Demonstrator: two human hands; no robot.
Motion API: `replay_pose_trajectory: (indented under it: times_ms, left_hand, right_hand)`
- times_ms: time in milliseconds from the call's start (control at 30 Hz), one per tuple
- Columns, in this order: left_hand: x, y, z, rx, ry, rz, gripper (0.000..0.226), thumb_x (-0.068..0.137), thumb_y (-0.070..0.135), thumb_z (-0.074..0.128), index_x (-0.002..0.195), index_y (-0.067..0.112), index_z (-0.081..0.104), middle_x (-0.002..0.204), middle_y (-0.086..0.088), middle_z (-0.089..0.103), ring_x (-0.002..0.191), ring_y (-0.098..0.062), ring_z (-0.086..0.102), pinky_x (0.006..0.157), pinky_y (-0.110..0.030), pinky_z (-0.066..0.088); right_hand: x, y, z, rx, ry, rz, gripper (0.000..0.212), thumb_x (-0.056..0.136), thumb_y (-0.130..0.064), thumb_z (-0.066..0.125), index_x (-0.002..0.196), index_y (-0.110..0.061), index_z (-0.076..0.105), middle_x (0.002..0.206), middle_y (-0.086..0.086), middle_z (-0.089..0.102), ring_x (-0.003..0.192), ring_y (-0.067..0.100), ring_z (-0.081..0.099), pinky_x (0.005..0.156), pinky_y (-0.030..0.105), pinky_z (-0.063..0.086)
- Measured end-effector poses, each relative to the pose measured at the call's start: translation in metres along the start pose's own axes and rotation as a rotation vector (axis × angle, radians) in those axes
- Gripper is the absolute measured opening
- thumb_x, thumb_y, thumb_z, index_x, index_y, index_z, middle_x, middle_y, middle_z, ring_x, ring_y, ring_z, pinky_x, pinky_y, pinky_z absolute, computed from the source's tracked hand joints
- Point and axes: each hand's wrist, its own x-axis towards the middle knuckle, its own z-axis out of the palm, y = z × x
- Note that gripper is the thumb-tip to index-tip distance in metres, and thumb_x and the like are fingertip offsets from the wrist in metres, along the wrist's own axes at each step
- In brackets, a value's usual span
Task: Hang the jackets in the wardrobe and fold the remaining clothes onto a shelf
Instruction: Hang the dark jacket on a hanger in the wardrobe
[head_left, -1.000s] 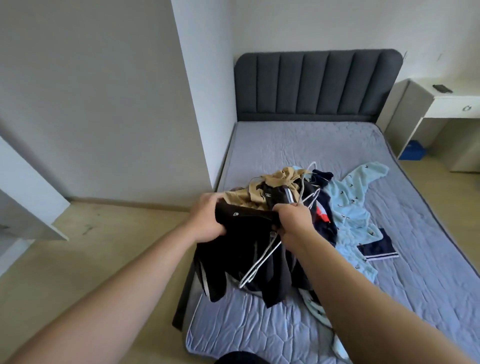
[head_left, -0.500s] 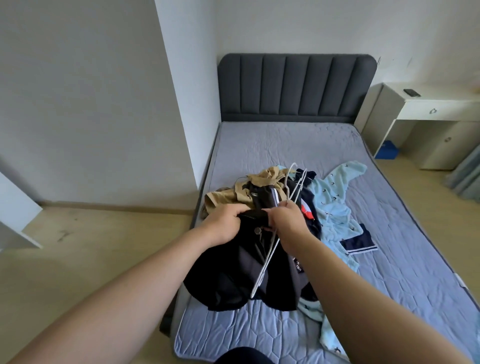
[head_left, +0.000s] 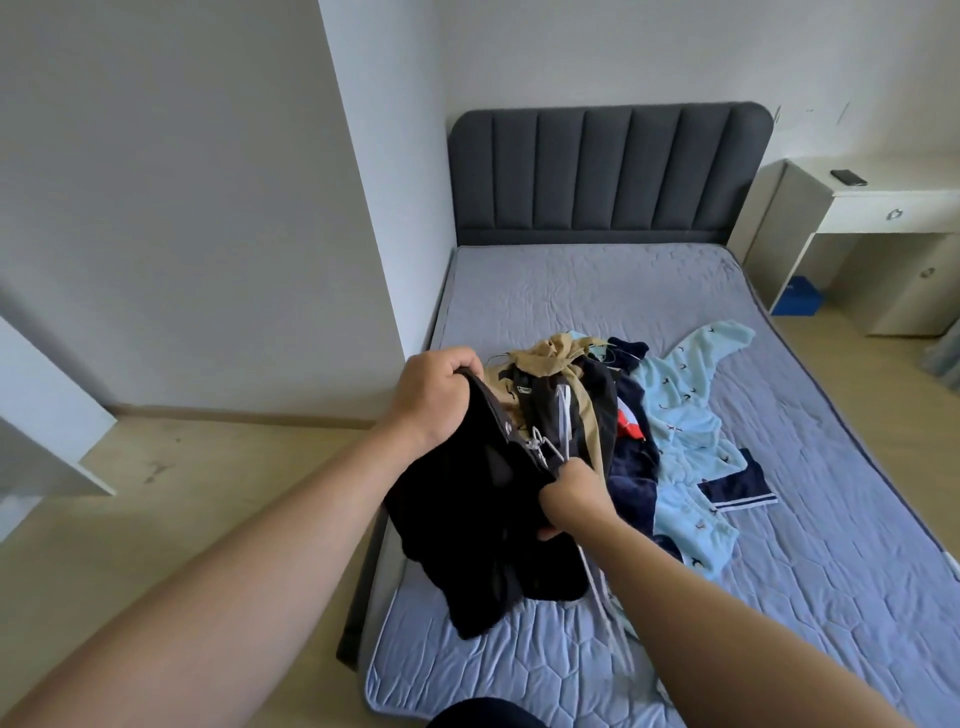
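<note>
Two hands (head_left: 434, 397) (head_left: 574, 499) grip black jacket (head_left: 467, 525) over bed (head_left: 779, 597).

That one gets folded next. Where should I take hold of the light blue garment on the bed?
Probably the outstretched sleeve of the light blue garment, from above on its right: it lies flat and clear, while the left edge meets the dark pile.

Soft, even daylight fills the room, shadows faint, the wide lens bowing walls and forearms at the edges.
</note>
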Motion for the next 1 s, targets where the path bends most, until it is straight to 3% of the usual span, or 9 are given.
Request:
replay_pose_trajectory:
  times_ms: [100, 200, 300, 400, 567, 633, 733, 867, 1000]
  left_hand:
    - [-0.003, -0.017, -0.006, 0.071, 0.023, -0.090, 0.033, 0.075, -0.001, 0.047, 0.061, 0.027, 0.057, 0.057, 0.022, 0.056, 0.061, 0.004, 0.051, 0.054, -0.010, 0.036]
    - [-0.014, -0.033, -0.006, 0.126, -0.056, -0.138, 0.013, 0.070, 0.020, 0.058, 0.067, 0.033, 0.058, 0.058, 0.018, 0.057, 0.058, -0.002, 0.051, 0.051, -0.011, 0.036]
    - [-0.025, -0.048, 0.002, 0.278, -0.266, -0.098, 0.014, 0.068, 0.033, 0.074, 0.076, 0.034, 0.063, 0.069, 0.016, 0.064, 0.066, -0.005, 0.059, 0.054, -0.017, 0.039]
    - [-0.033, -0.049, 0.013, 0.316, -0.317, -0.127, 0.021, 0.080, 0.040, 0.073, 0.062, 0.045, 0.063, 0.058, 0.023, 0.061, 0.060, -0.004, 0.058, 0.050, -0.022, 0.035]
    - [-0.041, -0.044, 0.017, -0.032, -0.267, -0.405, 0.021, 0.091, 0.046, 0.062, 0.074, 0.034, 0.067, 0.071, 0.020, 0.069, 0.074, -0.011, 0.067, 0.068, -0.026, 0.050]
    - [-0.047, -0.047, 0.017, -0.230, -0.221, -0.556, 0.012, 0.097, 0.037, 0.062, 0.092, 0.031, 0.071, 0.094, 0.009, 0.075, 0.093, -0.016, 0.070, 0.087, -0.036, 0.055]
    - [-0.058, -0.048, 0.018, -0.606, -0.109, -0.694, 0.020, 0.104, 0.023, 0.055, 0.118, 0.018, 0.068, 0.109, 0.003, 0.074, 0.101, -0.014, 0.069, 0.083, -0.031, 0.054]
    - [-0.072, -0.061, 0.011, -0.813, 0.057, -0.756, 0.023, 0.103, 0.021, 0.057, 0.120, 0.010, 0.068, 0.117, -0.005, 0.073, 0.106, -0.020, 0.069, 0.087, -0.033, 0.055]
    - [-0.079, -0.073, 0.008, -0.819, 0.131, -0.855, 0.026, 0.100, 0.024, 0.061, 0.110, 0.001, 0.070, 0.109, -0.017, 0.074, 0.102, -0.032, 0.071, 0.092, -0.041, 0.055]
  right_hand:
    - [-0.002, -0.001, -0.019, -0.170, 0.126, -0.016, 0.015, 0.086, -0.003, 0.039, 0.097, -0.011, 0.046, 0.086, 0.012, 0.066, 0.051, 0.022, 0.071, 0.063, 0.040, 0.059]
    - [-0.006, -0.010, -0.042, -0.326, 0.263, -0.083, 0.014, 0.081, -0.004, 0.043, 0.088, -0.016, 0.042, 0.082, 0.007, 0.063, 0.070, 0.027, 0.063, 0.059, 0.035, 0.046]
    - [-0.006, -0.026, -0.058, -0.396, 0.417, -0.201, 0.013, 0.083, -0.007, 0.043, 0.081, -0.018, 0.037, 0.075, -0.001, 0.049, 0.063, 0.022, 0.049, 0.051, 0.031, 0.031]
    - [-0.006, -0.051, -0.065, -0.457, 0.550, -0.293, 0.013, 0.086, -0.007, 0.045, 0.089, -0.017, 0.038, 0.067, -0.003, 0.045, 0.056, 0.020, 0.042, 0.047, 0.030, 0.024]
    - [-0.010, -0.095, -0.062, -0.439, 0.687, -0.606, 0.022, 0.085, 0.008, 0.041, 0.087, -0.014, 0.036, 0.074, -0.002, 0.044, 0.060, 0.023, 0.040, 0.053, 0.034, 0.022]
    - [-0.010, -0.114, -0.057, -0.405, 0.579, -0.834, 0.024, 0.081, 0.013, 0.040, 0.094, -0.008, 0.043, 0.092, 0.010, 0.049, 0.068, 0.029, 0.041, 0.059, 0.038, 0.029]
    - [-0.007, -0.134, -0.043, -0.517, 0.215, -0.972, 0.024, 0.082, 0.009, 0.040, 0.103, -0.004, 0.040, 0.118, 0.015, 0.041, 0.070, 0.036, 0.050, 0.057, 0.046, 0.040]
    - [0.004, -0.132, -0.026, -0.576, 0.128, -0.943, 0.024, 0.083, 0.003, 0.043, 0.098, -0.013, 0.032, 0.114, 0.008, 0.032, 0.059, 0.026, 0.044, 0.050, 0.037, 0.031]
    - [0.014, -0.105, -0.011, -0.597, -0.097, -0.733, 0.030, 0.082, -0.001, 0.050, 0.109, -0.012, 0.042, 0.111, 0.006, 0.046, 0.092, 0.029, 0.053, 0.074, 0.038, 0.046]
